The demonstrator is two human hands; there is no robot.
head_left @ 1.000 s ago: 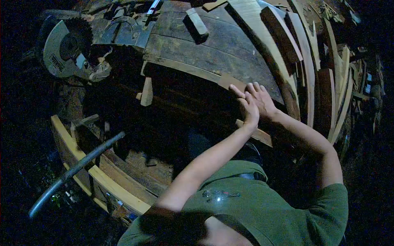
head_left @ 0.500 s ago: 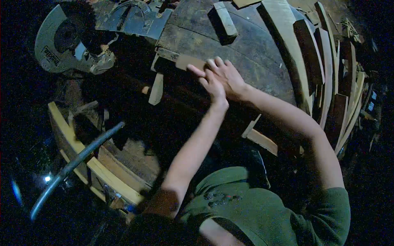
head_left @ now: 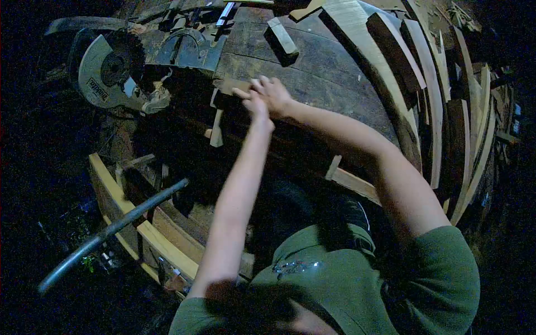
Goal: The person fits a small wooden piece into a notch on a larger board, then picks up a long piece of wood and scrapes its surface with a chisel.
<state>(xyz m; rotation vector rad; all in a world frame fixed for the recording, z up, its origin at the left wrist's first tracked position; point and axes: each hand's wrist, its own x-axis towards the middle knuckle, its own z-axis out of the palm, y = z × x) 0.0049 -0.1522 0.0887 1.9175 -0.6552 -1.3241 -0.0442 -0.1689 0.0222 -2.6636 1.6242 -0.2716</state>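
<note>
A small flat piece of wood [head_left: 230, 86] lies at the near left edge of the wooden worktable, its left end sticking out past my fingers. My right hand [head_left: 273, 97] is bent over the piece, fingers curled on its far side. Close against it, my left hand [head_left: 255, 106] grips the near side, one finger stretched along the wood. The two hands overlap, so the piece's right part is hidden. Just below its left end, a narrow wooden leg or strip [head_left: 217, 128] points down.
A circular saw blade with a guard [head_left: 97, 84] stands at the left. On the worktable [head_left: 329, 72] sits a wooden block [head_left: 282, 37]. Long curved boards [head_left: 379, 67] are stacked along the right. A metal pipe [head_left: 114, 228] crosses a yellowish wooden frame [head_left: 167, 248] at lower left.
Both hands have moved left with the flat piece of wood, whose end is now near the table's left corner. The view has shifted a little as well.
</note>
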